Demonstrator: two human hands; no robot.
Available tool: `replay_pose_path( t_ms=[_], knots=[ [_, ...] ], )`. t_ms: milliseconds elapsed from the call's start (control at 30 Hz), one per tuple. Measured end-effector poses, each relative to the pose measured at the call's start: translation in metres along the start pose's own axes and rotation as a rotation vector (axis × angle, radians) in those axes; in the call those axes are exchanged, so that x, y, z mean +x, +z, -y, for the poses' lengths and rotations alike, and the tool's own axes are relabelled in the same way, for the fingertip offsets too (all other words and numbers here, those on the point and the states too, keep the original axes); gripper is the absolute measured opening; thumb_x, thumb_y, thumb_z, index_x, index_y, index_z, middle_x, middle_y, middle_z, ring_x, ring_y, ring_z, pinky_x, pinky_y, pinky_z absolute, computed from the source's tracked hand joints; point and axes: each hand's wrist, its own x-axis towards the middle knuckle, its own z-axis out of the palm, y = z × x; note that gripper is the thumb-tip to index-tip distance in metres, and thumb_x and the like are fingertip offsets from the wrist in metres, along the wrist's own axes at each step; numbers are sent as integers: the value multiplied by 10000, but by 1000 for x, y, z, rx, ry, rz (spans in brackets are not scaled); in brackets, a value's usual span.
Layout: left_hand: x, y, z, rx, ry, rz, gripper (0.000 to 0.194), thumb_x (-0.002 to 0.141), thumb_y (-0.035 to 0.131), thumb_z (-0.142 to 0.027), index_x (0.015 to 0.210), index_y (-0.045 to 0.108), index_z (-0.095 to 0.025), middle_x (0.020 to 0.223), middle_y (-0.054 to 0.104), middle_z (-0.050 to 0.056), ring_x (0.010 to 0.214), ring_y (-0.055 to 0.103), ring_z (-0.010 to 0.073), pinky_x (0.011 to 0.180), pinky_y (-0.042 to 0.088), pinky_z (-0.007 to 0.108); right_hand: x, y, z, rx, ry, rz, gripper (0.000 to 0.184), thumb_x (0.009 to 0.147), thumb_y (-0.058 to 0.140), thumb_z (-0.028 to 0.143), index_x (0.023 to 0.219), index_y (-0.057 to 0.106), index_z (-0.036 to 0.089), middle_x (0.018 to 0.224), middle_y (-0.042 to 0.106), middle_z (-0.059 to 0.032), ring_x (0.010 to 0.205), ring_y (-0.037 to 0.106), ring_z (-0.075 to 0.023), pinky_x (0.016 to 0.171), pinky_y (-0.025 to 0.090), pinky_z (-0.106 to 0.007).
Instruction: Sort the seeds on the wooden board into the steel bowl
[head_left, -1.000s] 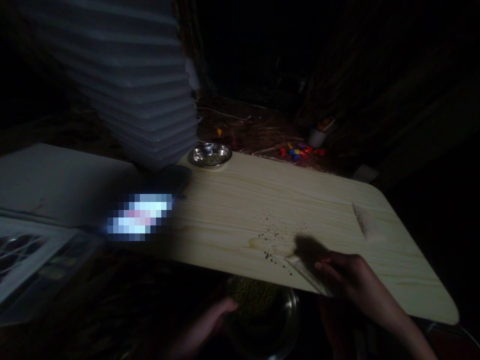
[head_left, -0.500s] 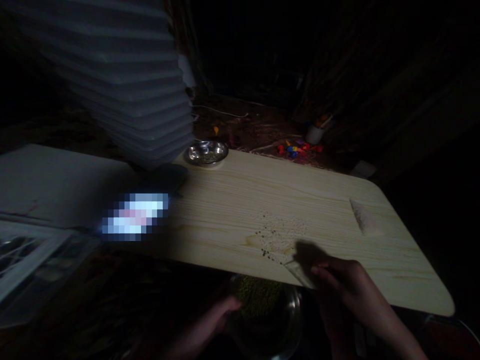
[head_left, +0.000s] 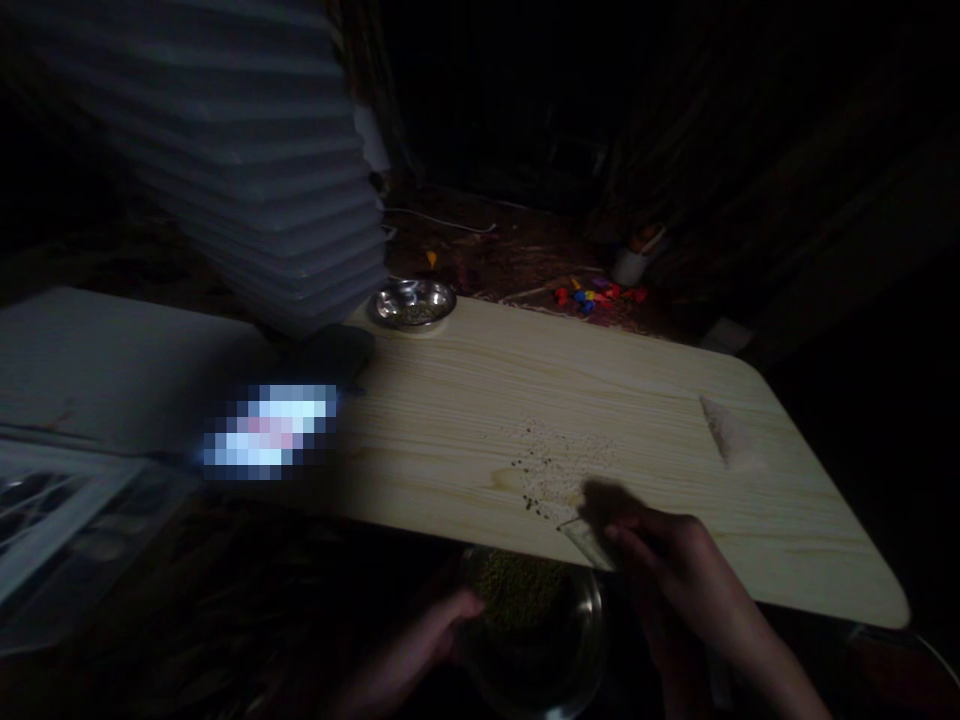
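Note:
My right hand (head_left: 667, 565) is closed on a small clear flat piece (head_left: 589, 540) at the near edge of a light wooden table (head_left: 525, 390), right beside a patch of tiny scattered grains (head_left: 555, 470). Below the table edge, my left hand (head_left: 442, 625) grips the rim of a steel bowl (head_left: 577, 640) that holds small green beans (head_left: 521, 585). The scene is very dark.
A small steel dish (head_left: 415, 302) sits at the table's far edge beside a tall stack of pale trays (head_left: 255, 170). A lit screen (head_left: 270, 430) lies at the left. Colourful small items (head_left: 592, 295) and a white cup (head_left: 628, 265) lie on the floor beyond.
My right hand with the clear piece has slid a little left along the table edge toward the bowl. The left hand and bowl have stayed put.

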Motion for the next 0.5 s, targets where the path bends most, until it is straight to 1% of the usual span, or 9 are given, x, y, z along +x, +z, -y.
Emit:
replay_pose_path(
  t_ms=[67,133,267,400,500],
  knots=[
    [-2,-1,-2,28,0,-24,145,727,822,-346,711,774,-209,739,730,69,721,685,261,667,553,358,-3,0,-1,10,8,13,311,950,569,426,866,791,226,828,807,-42,747,741,-250,662,566,-367],
    [-3,-1,-4,42,3,-41,163,723,826,-353,663,762,-215,713,712,66,707,678,262,653,552,363,-6,-2,-3,16,15,-1,325,949,571,445,856,793,228,816,804,-39,739,736,-250,644,566,-365],
    [-5,3,-9,24,15,-30,107,714,821,-318,738,782,-221,761,720,64,743,685,267,645,558,358,-7,-2,-3,27,3,-43,317,946,572,431,832,786,227,779,786,-36,710,721,-233,619,568,-346],
    [-7,5,-12,9,-4,-6,154,732,812,-332,784,794,-189,805,751,88,771,698,276,681,571,360,-5,4,1,33,-19,-36,304,943,578,405,801,774,221,724,765,-37,678,704,-215,612,558,-328],
    [-6,2,-10,5,3,-12,126,737,814,-315,767,786,-196,777,740,63,735,678,240,666,558,331,-5,7,2,49,-8,-40,307,945,582,414,805,772,217,748,776,-40,690,711,-213,620,548,-320]
  ],
)
